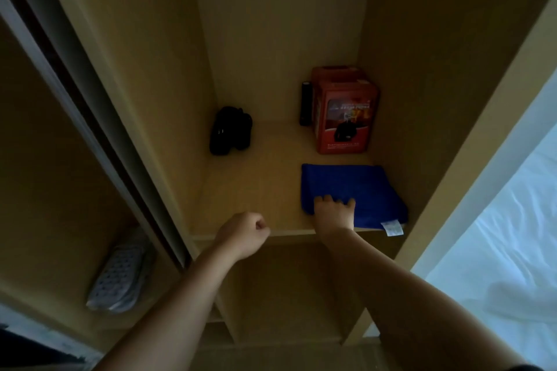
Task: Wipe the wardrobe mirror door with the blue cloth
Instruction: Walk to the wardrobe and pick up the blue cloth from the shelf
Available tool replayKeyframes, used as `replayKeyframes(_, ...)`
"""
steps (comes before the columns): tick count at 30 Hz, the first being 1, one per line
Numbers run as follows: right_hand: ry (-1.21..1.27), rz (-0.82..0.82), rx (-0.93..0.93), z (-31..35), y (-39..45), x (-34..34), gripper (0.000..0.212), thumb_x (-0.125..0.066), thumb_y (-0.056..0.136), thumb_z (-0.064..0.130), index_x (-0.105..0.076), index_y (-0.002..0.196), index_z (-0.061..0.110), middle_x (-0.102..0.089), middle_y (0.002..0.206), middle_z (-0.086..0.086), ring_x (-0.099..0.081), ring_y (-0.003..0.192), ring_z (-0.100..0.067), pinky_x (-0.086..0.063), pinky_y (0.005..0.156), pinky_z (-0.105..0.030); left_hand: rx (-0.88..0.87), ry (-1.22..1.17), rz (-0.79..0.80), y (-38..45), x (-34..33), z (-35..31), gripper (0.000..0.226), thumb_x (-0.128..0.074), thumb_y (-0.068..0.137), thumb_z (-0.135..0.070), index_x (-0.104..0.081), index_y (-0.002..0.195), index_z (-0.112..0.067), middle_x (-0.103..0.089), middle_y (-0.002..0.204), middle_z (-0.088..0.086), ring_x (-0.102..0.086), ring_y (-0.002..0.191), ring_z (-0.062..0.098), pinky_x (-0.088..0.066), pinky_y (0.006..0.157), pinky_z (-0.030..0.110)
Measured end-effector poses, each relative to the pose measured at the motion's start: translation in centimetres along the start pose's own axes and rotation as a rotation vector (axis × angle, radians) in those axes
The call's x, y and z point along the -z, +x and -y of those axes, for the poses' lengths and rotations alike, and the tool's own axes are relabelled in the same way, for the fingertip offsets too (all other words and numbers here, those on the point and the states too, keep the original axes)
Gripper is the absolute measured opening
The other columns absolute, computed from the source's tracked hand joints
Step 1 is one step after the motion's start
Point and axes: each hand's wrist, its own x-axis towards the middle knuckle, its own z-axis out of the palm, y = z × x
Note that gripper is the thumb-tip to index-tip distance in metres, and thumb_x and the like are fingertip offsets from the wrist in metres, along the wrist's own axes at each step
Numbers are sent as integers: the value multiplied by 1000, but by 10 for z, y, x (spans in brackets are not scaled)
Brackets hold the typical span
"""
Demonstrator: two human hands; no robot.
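A folded blue cloth with a white label lies on the right side of a wooden wardrobe shelf, near its front edge. My right hand rests on the cloth's front left part, fingers laid on the fabric. My left hand is curled into a fist with nothing in it, hovering at the shelf's front edge left of the cloth. The sliding mirror door runs along the left, its dark frame slanting down toward the shelf.
A red box and a black cylinder stand at the shelf's back right, and a black object at the back left. Grey slippers show low on the left. A white bed lies on the right.
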Motion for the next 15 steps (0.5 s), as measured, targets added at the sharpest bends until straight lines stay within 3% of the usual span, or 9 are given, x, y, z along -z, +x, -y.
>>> replayKeyframes(3,28,-26,14,-6,5,9,28,-36,95,13,-52,119,14,-59,117,-5,-57,104,-26,-22,107,-47,6,-23,0,-2,4,-2,19,-47,93,-33,-61,100,-23,-60,89,-5,-57,74,13,-44,61,26)
replayKeyframes(6,163,-55,-29,-13,8,13,28,-36,96,18,-49,119,13,-57,118,-5,-54,106,-25,-20,108,-47,26,-75,-10,0,2,-5,24,-49,92,-32,-62,108,-21,-62,107,-3,-59,93,15,-51,80,32)
replayKeyframes(9,286,-93,-37,-24,8,24,30,-40,95,26,-47,120,11,-54,119,-6,-46,114,-25,-16,111,-48,53,-152,-18,1,-3,-12,33,-51,93,-32,-56,123,-19,-58,123,0,-55,108,17,-46,87,27)
replayKeyframes(11,445,-130,-36,-32,6,38,24,-41,95,25,-49,112,10,-56,108,-7,-49,106,-26,-22,109,-46,58,-231,-17,0,-6,-22,44,-51,94,-34,-46,134,-17,-53,132,4,-53,115,19,-42,90,27)
replayKeyframes(13,623,-176,2,-39,2,55,14,-42,95,23,-48,98,11,-56,85,-4,-52,86,-25,-34,101,-46,66,-311,-5,0,-8,-32,56,-51,93,-38,-35,142,-16,-48,139,5,-48,123,20,-39,95,28)
replayKeyframes(15,776,-209,57,-45,-4,74,13,-43,95,22,-48,92,10,-54,77,-4,-53,73,-23,-46,80,-42,59,-368,15,-1,-8,-43,67,-51,90,-47,-28,146,-17,-42,145,3,-43,129,20,-36,103,31)
